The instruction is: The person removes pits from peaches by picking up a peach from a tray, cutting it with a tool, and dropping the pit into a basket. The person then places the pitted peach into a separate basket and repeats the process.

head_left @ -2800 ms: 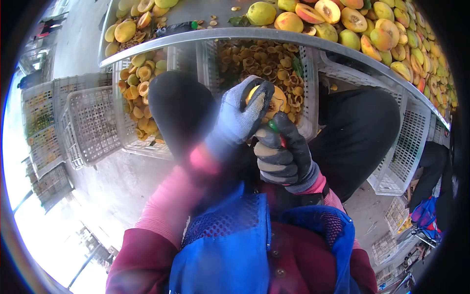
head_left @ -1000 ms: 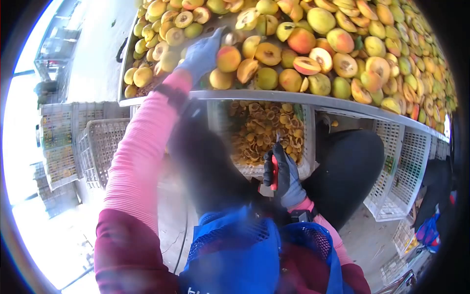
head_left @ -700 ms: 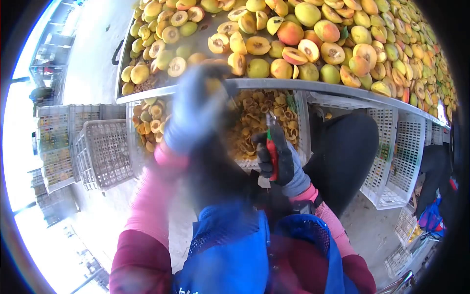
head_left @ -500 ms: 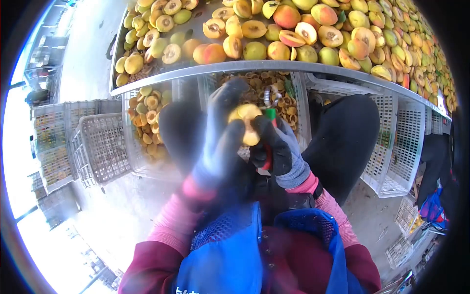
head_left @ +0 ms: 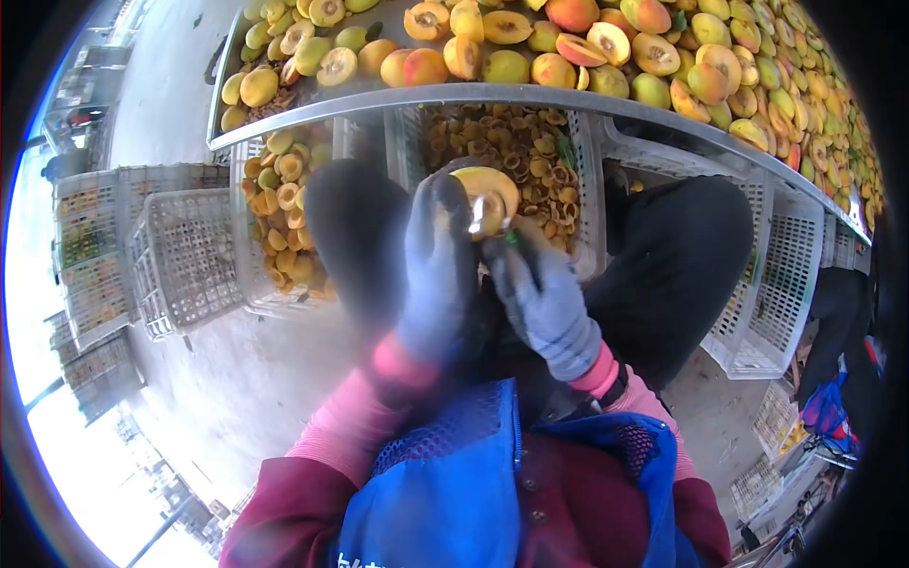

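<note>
My left hand (head_left: 434, 251), in a grey-blue glove with dark fingers, is closed around a yellow peach half (head_left: 497, 187). The cut face with its brown centre is turned up and toward my right hand. In my gloved right hand (head_left: 549, 303) is a pitting tool (head_left: 511, 238); a green part of its handle shows between the fingers. Its shiny metal loop lies against the centre of the cut face; how deep it sits I cannot tell. Both hands are above my lap, over the near edge of a crate (head_left: 587, 208) holding brown pits and scraps.
A metal-edged table (head_left: 454, 94) heaped with whole and halved peaches (head_left: 653, 54) stands in front. Left of my knee is a crate of peach halves (head_left: 284, 204), beside a grey crate (head_left: 189, 260). White crates (head_left: 776, 275) stand at right, near another person's dark-clothed leg (head_left: 833, 317).
The pitting tool's loop, earlier raised beyond the fruit, is now at the peach half's cut face. My left hand has turned the half, and my right fingers have shifted on the handle.
</note>
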`<action>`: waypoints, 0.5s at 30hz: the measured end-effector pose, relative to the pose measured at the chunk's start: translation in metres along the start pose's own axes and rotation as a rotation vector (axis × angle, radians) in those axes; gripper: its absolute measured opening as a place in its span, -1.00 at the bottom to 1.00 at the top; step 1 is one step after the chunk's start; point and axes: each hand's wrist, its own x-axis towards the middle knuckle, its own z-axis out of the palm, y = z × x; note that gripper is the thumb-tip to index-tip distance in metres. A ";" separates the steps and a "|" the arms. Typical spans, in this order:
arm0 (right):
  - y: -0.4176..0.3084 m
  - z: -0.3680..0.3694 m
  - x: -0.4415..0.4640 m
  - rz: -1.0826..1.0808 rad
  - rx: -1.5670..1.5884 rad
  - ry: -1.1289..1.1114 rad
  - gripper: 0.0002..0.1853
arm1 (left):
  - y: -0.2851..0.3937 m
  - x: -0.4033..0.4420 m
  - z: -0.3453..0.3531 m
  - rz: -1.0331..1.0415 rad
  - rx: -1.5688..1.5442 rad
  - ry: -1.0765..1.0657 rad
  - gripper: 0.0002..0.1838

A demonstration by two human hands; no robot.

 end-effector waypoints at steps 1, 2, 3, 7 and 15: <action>0.002 0.000 -0.002 -0.035 -0.127 -0.024 -0.67 | -0.002 -0.002 0.001 -0.005 0.014 -0.006 -0.62; 0.005 0.000 -0.004 -0.073 -0.255 -0.043 -0.65 | -0.006 -0.003 0.002 -0.013 0.031 0.023 -0.64; 0.007 0.000 -0.006 -0.114 -0.380 -0.058 -0.63 | -0.008 -0.003 0.003 0.001 0.074 0.045 -0.64; 0.005 0.003 -0.007 -0.146 -0.289 -0.034 -0.62 | -0.014 -0.007 0.002 0.077 0.083 0.055 -0.65; 0.036 0.004 -0.014 -0.295 -0.437 -0.005 -0.62 | -0.021 -0.006 -0.004 0.163 0.264 -0.040 -0.66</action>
